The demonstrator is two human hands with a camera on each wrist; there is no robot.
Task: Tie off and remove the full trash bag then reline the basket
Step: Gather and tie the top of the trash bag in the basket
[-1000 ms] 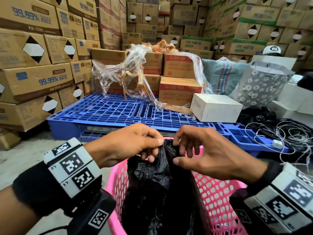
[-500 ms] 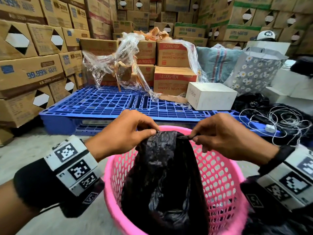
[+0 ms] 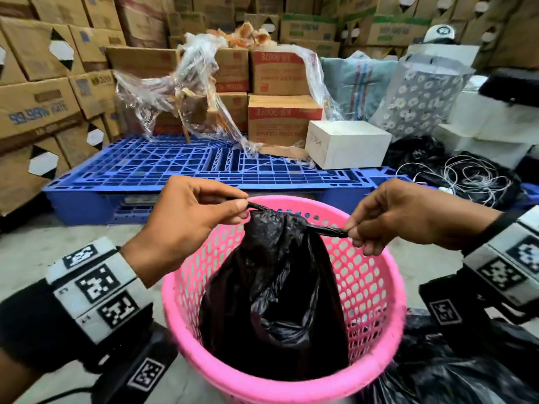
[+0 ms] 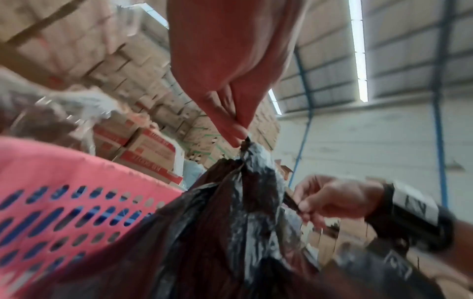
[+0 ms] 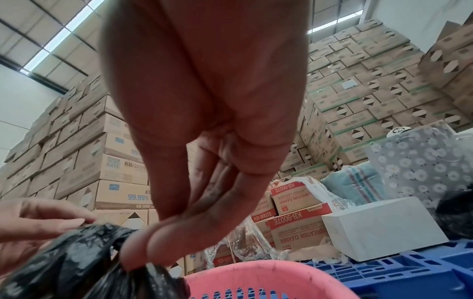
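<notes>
A black trash bag (image 3: 277,293) stands in a round pink mesh basket (image 3: 376,290) on the floor. Its top is gathered into a knot (image 3: 272,215) above the basket's far rim. My left hand (image 3: 242,204) pinches the twisted left tail of the bag between thumb and forefinger. My right hand (image 3: 348,233) pinches the right tail (image 3: 323,228), stretched taut out to the right. The left wrist view shows the same pinch (image 4: 242,139) over the bag (image 4: 230,232). In the right wrist view my fingertips (image 5: 143,252) hold black plastic (image 5: 76,261) above the pink rim (image 5: 268,277).
A blue plastic pallet (image 3: 180,167) lies just beyond the basket, carrying a white box (image 3: 347,142), cartons and loose clear wrap (image 3: 180,91). Stacked cardboard boxes (image 3: 38,106) wall the left and back. More black bags (image 3: 455,368) and tangled white cord (image 3: 472,176) lie at right.
My hands have moved apart, left going left and right going right. The bag's two tails are drawn out taut and the gathered top has tightened into a knot.
</notes>
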